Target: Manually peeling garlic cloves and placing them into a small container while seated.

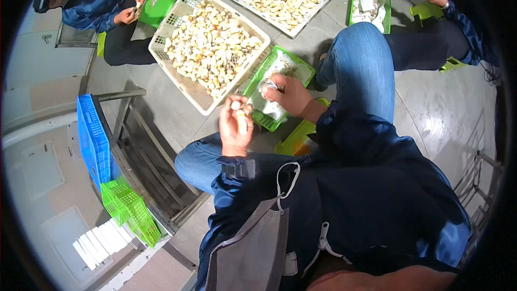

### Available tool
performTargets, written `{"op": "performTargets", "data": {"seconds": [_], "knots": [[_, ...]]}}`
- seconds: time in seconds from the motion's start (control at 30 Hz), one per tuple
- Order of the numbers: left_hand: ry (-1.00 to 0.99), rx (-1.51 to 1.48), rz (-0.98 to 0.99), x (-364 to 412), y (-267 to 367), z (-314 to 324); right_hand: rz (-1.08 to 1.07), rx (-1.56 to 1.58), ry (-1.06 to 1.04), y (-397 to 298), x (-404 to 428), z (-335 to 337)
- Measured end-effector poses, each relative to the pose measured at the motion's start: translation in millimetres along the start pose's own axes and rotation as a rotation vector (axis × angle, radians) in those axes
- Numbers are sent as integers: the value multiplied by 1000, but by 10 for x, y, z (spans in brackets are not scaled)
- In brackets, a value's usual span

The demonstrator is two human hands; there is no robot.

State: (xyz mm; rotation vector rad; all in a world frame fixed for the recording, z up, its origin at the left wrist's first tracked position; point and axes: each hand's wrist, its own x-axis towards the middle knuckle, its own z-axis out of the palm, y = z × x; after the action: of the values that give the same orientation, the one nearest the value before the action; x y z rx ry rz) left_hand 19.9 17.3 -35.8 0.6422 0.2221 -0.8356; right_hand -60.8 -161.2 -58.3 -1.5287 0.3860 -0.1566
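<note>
My left hand (236,123) is turned palm up, with a pale mushroom piece (242,122) lying across its fingers and another whitish piece at the fingertips. To its right, my right hand (290,93) is closed around a small object with a shiny, blade-like part; its kind is mostly hidden by the fingers. Below that hand stands a green plastic basket (270,123), lined with white material and holding brownish scraps. Beyond my left hand is a large white plastic crate (204,107) full of cut, cream-coloured mushroom pieces (210,48).
Behind stands a second crate (297,32) of similar pieces. Co-workers sit at upper left (93,0) and upper right (464,20), near another green basket (352,8). Blue (93,141) and green crates (129,210) rest on a metal rack at left.
</note>
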Motion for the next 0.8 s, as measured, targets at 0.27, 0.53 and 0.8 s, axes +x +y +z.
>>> {"op": "performTargets", "data": {"seconds": [0.27,0.53,0.8], "knots": [[219,591,161,730,652,312,28,-205,-143,-258,-30,-118],[107,1519,-447,2208,937,-661,137,18,-174,-424,82,-80],[-122,1858,-379,2699,595,-1001,215,242,-108,-289,167,-201]]}}
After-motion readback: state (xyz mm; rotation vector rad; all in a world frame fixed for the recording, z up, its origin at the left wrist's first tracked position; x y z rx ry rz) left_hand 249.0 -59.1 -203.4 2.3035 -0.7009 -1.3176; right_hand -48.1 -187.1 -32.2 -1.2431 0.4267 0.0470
